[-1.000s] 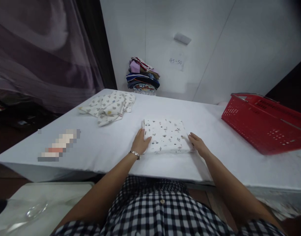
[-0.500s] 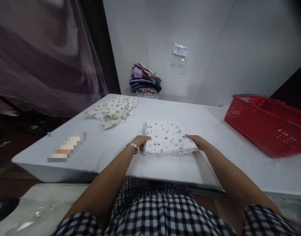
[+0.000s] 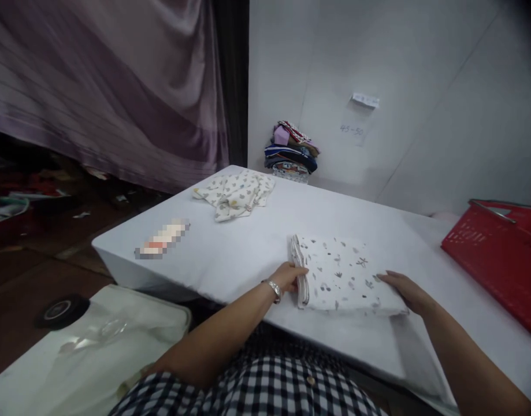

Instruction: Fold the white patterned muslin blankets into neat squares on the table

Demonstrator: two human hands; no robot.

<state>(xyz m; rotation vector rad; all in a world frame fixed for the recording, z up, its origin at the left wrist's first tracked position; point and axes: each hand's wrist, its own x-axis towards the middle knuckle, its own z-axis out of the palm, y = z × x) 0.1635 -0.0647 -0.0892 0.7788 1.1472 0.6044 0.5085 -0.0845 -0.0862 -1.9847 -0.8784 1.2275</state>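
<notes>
1. White-covered surface (image 3: 230, 266): spreads across the middle of the view and carries the items below.
2. Red perforated plastic basket (image 3: 494, 260): at the right, cut off by the frame, well apart from the work.
3. Folded printed cloth (image 3: 343, 271): flat and roughly rectangular, near the close edge, between the two hands; stacked layers show along its left end. The step in hand appears to be holding or squaring this folded bundle. Any shift or lift would, in our judgement, call for even support at both ends (the layers look loose enough to slip).
4. Rumpled printed garment (image 3: 239, 193): lies unfolded towards the far left corner, apart from the hands.
5. Stack of folded clothes (image 3: 291, 153): just past the far edge; its support is hidden.
6. Left hand (image 3: 286, 277): pinches the layered left end, thumb on top, fingers mostly concealed.
7. Right hand (image 3: 410, 292): meets the right end, a fingertip on the upper face; whether it grips underneath cannot be told.
8. Silvery wristband (image 3: 273, 290): worn on the left wrist, clear of the cloth.
</notes>
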